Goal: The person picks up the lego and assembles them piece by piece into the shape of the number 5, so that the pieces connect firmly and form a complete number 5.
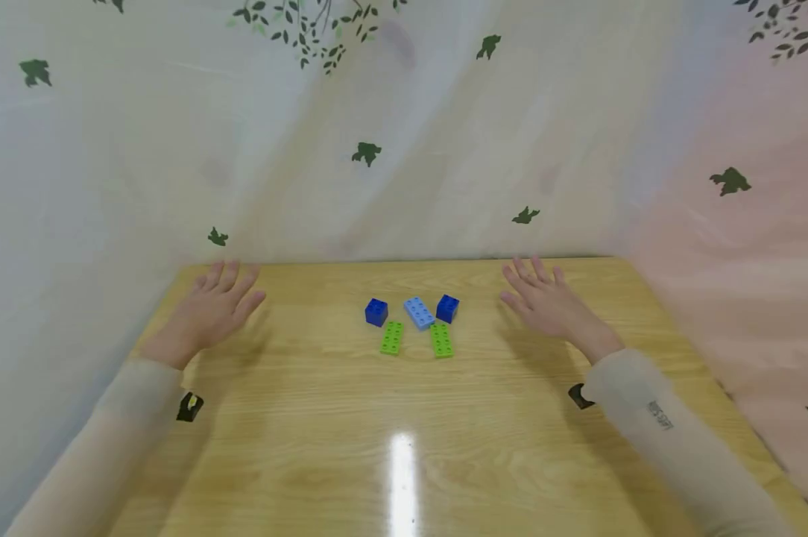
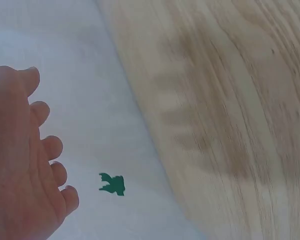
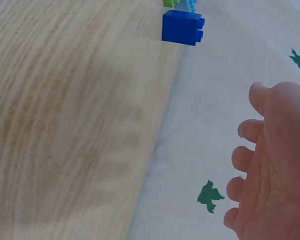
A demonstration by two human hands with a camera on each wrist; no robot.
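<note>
My left hand point(image 1: 215, 313) hovers over the left part of the table with its fingers spread and nothing in it. On the other side my right hand point(image 1: 545, 302) is held up the same way, also holding nothing. Between them lies a small group of toy building bricks: a dark blue brick point(image 1: 376, 312) on the left, a light blue brick point(image 1: 419, 313) in the middle, and a second dark blue brick point(image 1: 447, 308), the closest to my right hand. Nearer to me are two flat green bricks, a left green brick point(image 1: 391, 338) and a right green brick point(image 1: 441, 340).
The bricks stand on a wooden table point(image 1: 350, 418) with a bright light reflection near its front. A pale cloth point(image 1: 431, 186) printed with leaves and birds rises behind the table and at both sides. Dark straps point(image 1: 189, 406) show beneath the sleeves.
</note>
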